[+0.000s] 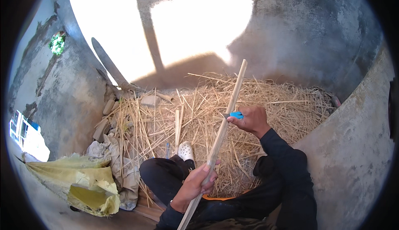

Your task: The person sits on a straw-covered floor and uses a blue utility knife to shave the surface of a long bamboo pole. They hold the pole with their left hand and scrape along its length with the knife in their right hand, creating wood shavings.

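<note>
A long, pale split strip of bamboo or wood (228, 109) slants up and away from my lap, its far end pointing at the wall. My left hand (196, 186) is wrapped round its lower part, above my legs. In my right hand (252, 119) is a blue-handled knife (237, 115), gripped in a closed fist. The knife's dark blade lies against the strip's side a little above its middle. Whether the blade has bitten into it is too small to tell.
Straw-like shavings (282, 101) cover the floor ahead, with more pale strips (178, 124) among them. A torn yellow sack (77, 180) lies at the left. Concrete walls (291, 30) stand close at the back and sides. My white clog (185, 151) rests on the shavings.
</note>
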Demonstrator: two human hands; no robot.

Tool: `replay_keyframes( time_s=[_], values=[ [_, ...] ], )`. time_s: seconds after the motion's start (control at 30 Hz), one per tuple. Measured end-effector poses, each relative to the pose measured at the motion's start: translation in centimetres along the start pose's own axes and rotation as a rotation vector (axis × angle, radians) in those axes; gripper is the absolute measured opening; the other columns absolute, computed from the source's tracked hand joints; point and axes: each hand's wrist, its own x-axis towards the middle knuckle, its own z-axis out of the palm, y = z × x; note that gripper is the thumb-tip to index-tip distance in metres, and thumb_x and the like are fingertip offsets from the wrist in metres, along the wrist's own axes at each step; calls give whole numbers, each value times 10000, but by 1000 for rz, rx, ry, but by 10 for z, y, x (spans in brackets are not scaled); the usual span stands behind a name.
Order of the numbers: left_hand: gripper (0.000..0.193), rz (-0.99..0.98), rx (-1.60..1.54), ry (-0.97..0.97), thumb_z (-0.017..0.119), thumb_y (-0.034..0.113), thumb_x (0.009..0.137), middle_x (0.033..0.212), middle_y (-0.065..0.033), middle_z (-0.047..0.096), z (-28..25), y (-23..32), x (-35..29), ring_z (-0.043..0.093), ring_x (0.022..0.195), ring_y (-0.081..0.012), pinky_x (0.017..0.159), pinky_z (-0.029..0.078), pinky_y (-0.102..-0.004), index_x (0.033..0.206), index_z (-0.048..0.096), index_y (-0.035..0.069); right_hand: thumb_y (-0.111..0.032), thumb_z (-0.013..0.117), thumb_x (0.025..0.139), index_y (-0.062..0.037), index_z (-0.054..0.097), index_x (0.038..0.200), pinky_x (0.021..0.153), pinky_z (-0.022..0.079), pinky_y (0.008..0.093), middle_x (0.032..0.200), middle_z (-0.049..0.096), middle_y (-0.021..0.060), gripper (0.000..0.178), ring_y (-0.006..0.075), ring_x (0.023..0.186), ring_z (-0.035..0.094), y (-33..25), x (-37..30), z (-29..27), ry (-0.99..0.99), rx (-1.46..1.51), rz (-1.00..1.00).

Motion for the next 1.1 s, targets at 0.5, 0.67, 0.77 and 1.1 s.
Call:
replay_keyframes(
  time_s=[0.5, 0.67, 0.77, 1.1],
  values=[
    [527, -57, 84, -54, 369, 347, 1038, 811, 13, 438, 17, -7, 2, 327, 497, -23, 483, 350, -187, 1418, 331, -15, -788, 494, 777, -104, 589, 546, 417, 419, 389, 439, 503, 67, 729, 252, 411, 551, 100, 30, -4, 124, -200, 132],
    [506, -112, 80, -45, 365, 363, 1042, 819, 23, 425, 23, -5, 4, 324, 531, -24, 487, 340, -183, 1425, 351, 32, -798, 430, 798, -68, 604, 594, 479, 457, 440, 511, 564, 128, 778, 314, 484, 595, 137, 46, -1, 153, -321, 164],
    [518, -72, 129, -35, 382, 359, 1036, 810, 16, 421, 22, -7, 0, 331, 518, -28, 479, 338, -182, 1408, 356, 0, -794, 374, 826, -38, 597, 627, 553, 469, 500, 578, 587, 178, 813, 404, 588, 604, 158, 68, -13, 61, -245, 382],
    [518, -41, -19, -66, 389, 325, 1029, 784, -21, 492, 11, 0, -14, 367, 458, -44, 455, 358, -205, 1394, 346, -39, -733, 263, 909, 15, 643, 779, 728, 477, 477, 824, 652, 249, 849, 405, 840, 644, 223, 55, 15, 70, 17, 767]
  ],
)
